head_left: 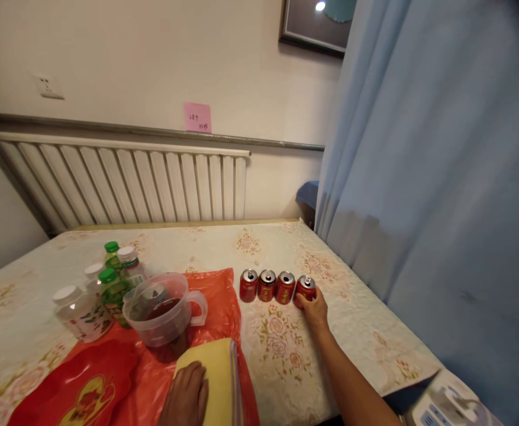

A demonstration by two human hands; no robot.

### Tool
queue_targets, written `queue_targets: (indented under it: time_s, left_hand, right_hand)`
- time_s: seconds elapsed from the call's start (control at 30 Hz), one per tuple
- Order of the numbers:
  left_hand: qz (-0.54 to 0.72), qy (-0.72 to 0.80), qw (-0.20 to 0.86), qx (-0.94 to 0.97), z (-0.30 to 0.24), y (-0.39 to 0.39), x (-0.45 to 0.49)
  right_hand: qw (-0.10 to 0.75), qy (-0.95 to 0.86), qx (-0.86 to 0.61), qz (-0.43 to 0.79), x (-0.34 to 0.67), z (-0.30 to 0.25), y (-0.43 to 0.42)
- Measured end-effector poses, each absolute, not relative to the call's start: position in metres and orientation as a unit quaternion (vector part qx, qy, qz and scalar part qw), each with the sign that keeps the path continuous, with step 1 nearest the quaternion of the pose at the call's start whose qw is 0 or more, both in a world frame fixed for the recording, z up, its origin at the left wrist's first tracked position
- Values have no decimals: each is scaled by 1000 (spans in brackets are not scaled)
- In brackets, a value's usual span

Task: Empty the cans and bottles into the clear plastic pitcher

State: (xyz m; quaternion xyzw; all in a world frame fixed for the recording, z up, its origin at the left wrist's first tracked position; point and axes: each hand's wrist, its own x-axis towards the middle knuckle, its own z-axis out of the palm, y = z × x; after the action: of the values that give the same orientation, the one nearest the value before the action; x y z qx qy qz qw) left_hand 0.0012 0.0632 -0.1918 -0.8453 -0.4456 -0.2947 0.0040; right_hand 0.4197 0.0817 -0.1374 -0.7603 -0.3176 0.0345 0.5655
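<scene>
A row of red drink cans stands upright on the floral tablecloth [281, 364]. My right hand [316, 310] is wrapped round the rightmost can [306, 287], which rests beside its neighbour [284, 288]. Further left in the row are a third can [267, 286] and the leftmost can [249, 286]. My left hand [186, 393] lies flat on a folded yellow cloth [217, 367]. Behind that cloth is a clear plastic jug [157, 328] with dark liquid in it, standing on a red plastic sheet [217, 296].
Several bottles with green or white caps, among them a white-capped bottle [84, 313], cluster left of the jug. A red tray [75, 384] lies at the front left. A blue curtain [432, 177] hangs on the right, above a white device [448, 402]. A radiator [130, 183] lines the back wall.
</scene>
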Motion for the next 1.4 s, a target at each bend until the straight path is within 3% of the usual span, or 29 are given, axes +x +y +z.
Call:
queue_targets:
  time_s: [0.47,1.4]
  left_hand:
    - [-299,-449,-10,-842,-194,64,0]
    - [-305,-453,-21,-838,-190,61,0]
  right_hand:
    - [552,-378,-743,39,427,-179,71]
    - [537,-385,-749,44,427,-177,72]
